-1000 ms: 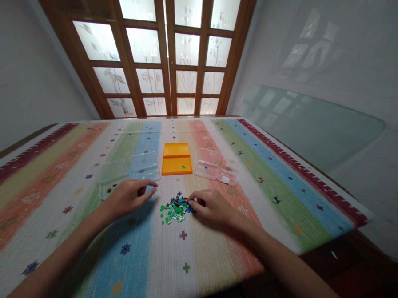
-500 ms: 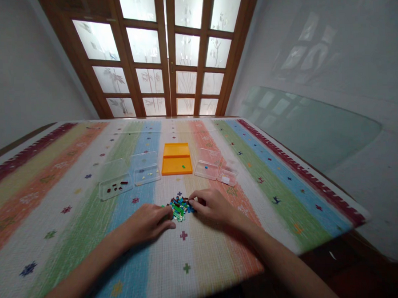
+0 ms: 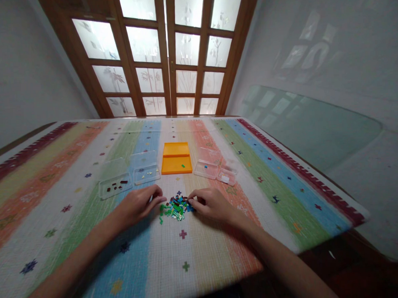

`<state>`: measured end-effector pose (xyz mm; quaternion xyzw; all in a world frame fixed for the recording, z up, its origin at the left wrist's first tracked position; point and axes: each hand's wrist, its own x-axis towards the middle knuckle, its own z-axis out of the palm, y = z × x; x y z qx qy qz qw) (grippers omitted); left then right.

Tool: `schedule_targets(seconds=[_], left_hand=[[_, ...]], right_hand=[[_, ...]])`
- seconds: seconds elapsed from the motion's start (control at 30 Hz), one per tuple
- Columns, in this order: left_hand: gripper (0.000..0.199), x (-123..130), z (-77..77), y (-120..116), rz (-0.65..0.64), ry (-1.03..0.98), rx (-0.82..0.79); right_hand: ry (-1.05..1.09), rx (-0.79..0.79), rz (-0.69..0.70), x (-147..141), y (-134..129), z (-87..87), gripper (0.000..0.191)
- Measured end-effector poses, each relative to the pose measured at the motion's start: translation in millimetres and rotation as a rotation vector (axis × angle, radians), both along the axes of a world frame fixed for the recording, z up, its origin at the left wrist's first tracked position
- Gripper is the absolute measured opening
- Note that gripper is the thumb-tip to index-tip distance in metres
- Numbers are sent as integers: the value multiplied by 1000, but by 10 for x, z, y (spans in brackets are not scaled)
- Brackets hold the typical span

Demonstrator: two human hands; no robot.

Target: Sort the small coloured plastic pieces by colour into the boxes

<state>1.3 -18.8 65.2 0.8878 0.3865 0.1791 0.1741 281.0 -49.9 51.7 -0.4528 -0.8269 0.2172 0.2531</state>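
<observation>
A small heap of mixed toy bricks (image 3: 177, 209), green, blue, dark brown and pale, lies on the tablecloth between my hands. Just left of the heap, my left hand (image 3: 140, 204) is raised a little with thumb and fingers drawn together; whatever is between them is too small to see. Loose green bricks (image 3: 161, 213) lie below its fingertips. My right hand (image 3: 212, 204) rests at the heap's right edge, fingers curled and thumb close to the index finger. Its fingertips touch the bricks there, and I cannot make out what they pinch.
Beyond the heap is an open orange case (image 3: 176, 171) with a green brick in it. To its left stand a clear box with pale bricks (image 3: 143, 181) and a clear box with dark brown bricks (image 3: 103, 196). Clear boxes (image 3: 200, 174) stand right. A striped cloth (image 3: 205, 260) covers the table.
My left hand has lifted off the heap's left side and moved up and left, uncovering green bricks. My right hand has stayed at the heap's right edge.
</observation>
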Motion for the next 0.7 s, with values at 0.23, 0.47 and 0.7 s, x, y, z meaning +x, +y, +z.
schedule_targets(seconds=[0.23, 0.47, 0.7], left_hand=[[31, -315, 109, 487, 315, 24, 204], [19, -365, 44, 741, 363, 71, 209], [26, -325, 31, 729, 391, 81, 149]], right_hand=[[-9, -15, -2, 0, -10, 13, 18], [-3, -9, 13, 12, 9, -8, 18], [-8, 5, 19, 12, 5, -10, 17]])
